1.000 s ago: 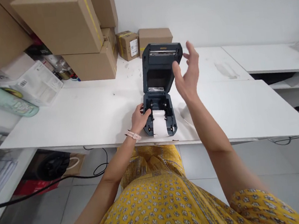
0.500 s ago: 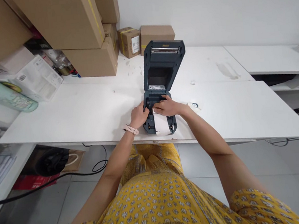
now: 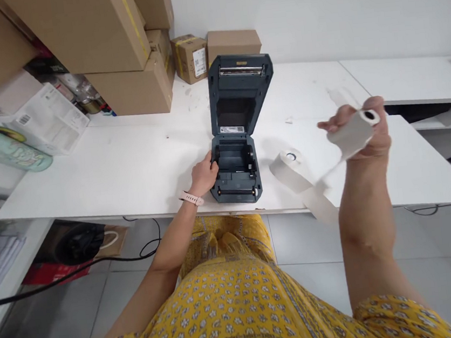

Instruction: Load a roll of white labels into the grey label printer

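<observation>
A dark label printer [image 3: 235, 178] stands on the white table, its lid [image 3: 236, 89] swung up and its inner bay bare of paper. My left hand [image 3: 204, 174] grips the printer's left side wall, fingers over the rim. Out to the right, above the table, my right hand [image 3: 379, 138] holds a small white paper roll [image 3: 354, 135] with a dark core hole facing up. From this roll a loose strip trails down to the left, blurred by motion. Between printer and right hand, a second white paper roll [image 3: 286, 170] rests on the table; a strip [image 3: 322, 207] hangs over the front edge.
Cardboard boxes [image 3: 131, 93] are stacked at the back left, with two smaller cartons [image 3: 233, 43] behind the printer. A mint-green bottle [image 3: 7, 150] and a white box [image 3: 57, 120] stand at the left. A black cable [image 3: 109, 262] runs below the table.
My right hand has come out of the printer and swung right, lifting the paper roll away. The second roll now shows fully. My left hand stays on the printer's side.
</observation>
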{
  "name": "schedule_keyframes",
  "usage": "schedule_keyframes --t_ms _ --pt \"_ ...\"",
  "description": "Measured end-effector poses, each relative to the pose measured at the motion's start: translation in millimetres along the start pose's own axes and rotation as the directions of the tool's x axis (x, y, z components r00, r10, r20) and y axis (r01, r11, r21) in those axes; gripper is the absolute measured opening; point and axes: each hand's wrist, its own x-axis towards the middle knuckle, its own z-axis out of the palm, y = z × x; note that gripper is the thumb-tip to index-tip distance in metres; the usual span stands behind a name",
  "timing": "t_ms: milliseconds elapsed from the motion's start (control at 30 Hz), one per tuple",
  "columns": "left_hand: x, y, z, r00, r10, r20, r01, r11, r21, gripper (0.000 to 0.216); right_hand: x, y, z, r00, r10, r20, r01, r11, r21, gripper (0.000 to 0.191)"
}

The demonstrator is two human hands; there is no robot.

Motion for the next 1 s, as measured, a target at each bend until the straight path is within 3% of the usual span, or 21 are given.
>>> schedule_keyframes --t_ms 100,233,367,500,600,733,800,833,900,1000 --pt "0 0 1 1.000 -0.012 -0.026 0.012 1.000 -0.008 0.052 -28 29 -36 0.991 0.046 -0.125 -0.049 0.999 -0.018 0.067" --pt "1 1 0 0.999 -0.042 -0.025 0.041 0.999 -0.025 0.053 -58 81 -59 0.941 0.325 -0.089 -0.331 0.942 -0.057 0.091" --pt "1 1 -1 0.999 -0.020 -0.038 0.018 0.998 -0.063 0.053 -70 123 -54 0.902 0.424 -0.086 -0.431 0.898 -0.085 0.086" --pt "0 0 0 0.998 -0.018 -0.052 0.014 0.997 -0.081 0.053 -72 140 -38 0.883 0.468 -0.032 -0.469 0.878 -0.095 0.080" --pt "0 -1 1 0.997 -0.016 -0.069 0.010 0.996 -0.086 0.053 -71 134 -36 0.888 0.460 0.016 -0.456 0.883 -0.113 0.083" --pt "0 0 1 0.998 -0.008 -0.058 0.005 0.998 -0.061 0.056 -64 96 -39 0.947 0.316 -0.054 -0.319 0.912 -0.256 0.072" --pt "0 0 0 0.999 -0.010 -0.044 0.009 0.999 -0.040 0.056 -56 70 -34 0.970 0.232 0.072 -0.183 0.891 -0.415 0.065" --pt "0 1 0 0.999 -0.010 -0.041 0.009 0.999 -0.034 0.055 -51 58 -30 0.959 0.219 0.181 -0.104 0.863 -0.494 0.064" --pt "1 1 -1 0.999 -0.006 -0.039 0.005 0.999 -0.035 0.054 -38 41 -16 0.883 0.269 0.384 0.028 0.787 -0.616 0.068" --pt "1 0 -1 0.999 -0.004 -0.037 0.002 0.999 -0.047 0.054 -19 36 6 0.752 0.418 0.510 0.107 0.686 -0.720 0.082"
